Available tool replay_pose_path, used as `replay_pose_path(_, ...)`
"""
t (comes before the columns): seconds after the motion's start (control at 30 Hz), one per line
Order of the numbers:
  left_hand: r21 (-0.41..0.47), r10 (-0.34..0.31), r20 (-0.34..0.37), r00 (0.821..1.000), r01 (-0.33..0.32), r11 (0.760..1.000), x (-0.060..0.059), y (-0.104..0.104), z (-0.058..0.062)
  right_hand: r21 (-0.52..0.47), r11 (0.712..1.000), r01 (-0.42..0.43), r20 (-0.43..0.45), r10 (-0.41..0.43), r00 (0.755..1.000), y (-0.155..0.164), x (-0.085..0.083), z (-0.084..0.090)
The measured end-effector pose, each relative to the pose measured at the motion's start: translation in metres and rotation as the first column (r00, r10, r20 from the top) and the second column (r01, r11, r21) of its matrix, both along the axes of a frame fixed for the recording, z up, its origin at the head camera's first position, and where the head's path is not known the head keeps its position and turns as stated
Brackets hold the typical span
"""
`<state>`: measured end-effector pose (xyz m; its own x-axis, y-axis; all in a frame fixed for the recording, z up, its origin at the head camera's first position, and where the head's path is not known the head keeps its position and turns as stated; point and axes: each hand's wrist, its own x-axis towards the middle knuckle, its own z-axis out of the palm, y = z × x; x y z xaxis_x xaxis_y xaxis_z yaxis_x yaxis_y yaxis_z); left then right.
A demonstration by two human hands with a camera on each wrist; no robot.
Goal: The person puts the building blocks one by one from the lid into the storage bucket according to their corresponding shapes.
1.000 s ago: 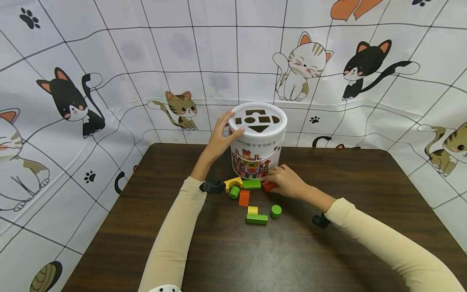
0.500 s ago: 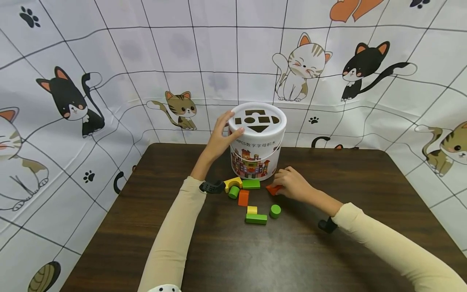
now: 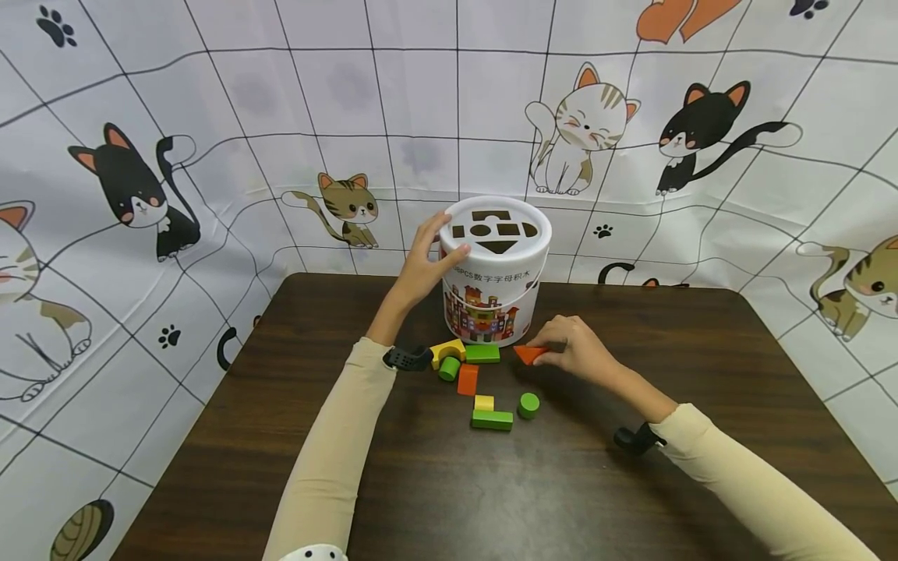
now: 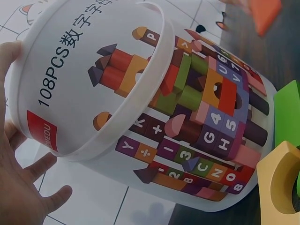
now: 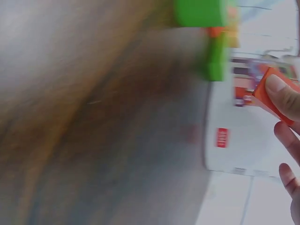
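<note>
A white bucket (image 3: 495, 269) with a castle print and a lid (image 3: 494, 227) full of shaped holes stands at the table's back. My left hand (image 3: 423, 265) rests on its left side at the lid's rim, fingers spread and thumb in front; the left wrist view shows the fingers (image 4: 44, 168) beside the white wall. To the bucket's lower right, my right hand (image 3: 574, 348) pinches an orange triangular block (image 3: 529, 354) between thumb and fingers. That block (image 5: 269, 93) also shows under the thumb in the right wrist view.
Before the bucket lie a yellow arch block (image 3: 447, 351), a green rectangular block (image 3: 482, 354), a green cylinder (image 3: 450, 368) and an orange block (image 3: 468, 380). Closer are a yellow block (image 3: 484, 403), a green bar (image 3: 492, 420) and a green round block (image 3: 529, 404). A cat-print curtain (image 3: 421, 101) hangs behind.
My right hand has drawn the orange triangular block away from the bucket's base, to the right, and more of the block now shows. The left hand and bucket stay in place.
</note>
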<state>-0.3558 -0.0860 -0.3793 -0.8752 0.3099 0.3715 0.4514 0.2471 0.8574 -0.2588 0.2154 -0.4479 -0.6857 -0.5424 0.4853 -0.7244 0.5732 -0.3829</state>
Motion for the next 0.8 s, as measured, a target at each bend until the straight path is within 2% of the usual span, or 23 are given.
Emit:
replay_pose_path(0.07,0.002,-0.003,0.002,1.000,0.003,1.000,-0.001,0.000,-0.001,-0.053,0.999,-0.003,-0.002,0.003,1.000,0.002,0.000,0.008)
replay_pose_path(0.3,0.009,-0.008,0.002,1.000,0.008,1.000,-0.001,0.001,0.000,-0.219,0.976,0.002,0.079,0.015,0.997,0.004,0.001,0.041)
replay_pose_path(0.5,0.007,0.000,-0.002,1.000,0.000,1.000,0.000,-0.001,0.000,-0.294,0.956,0.015,0.148,0.030,0.988,0.000,-0.001,0.066)
replay_pose_path(0.8,0.001,0.003,-0.003,1.000,-0.003,1.000,0.000,0.000,0.002,-0.385,0.923,0.018,0.121,0.031,0.992,-0.010,-0.010,0.103)
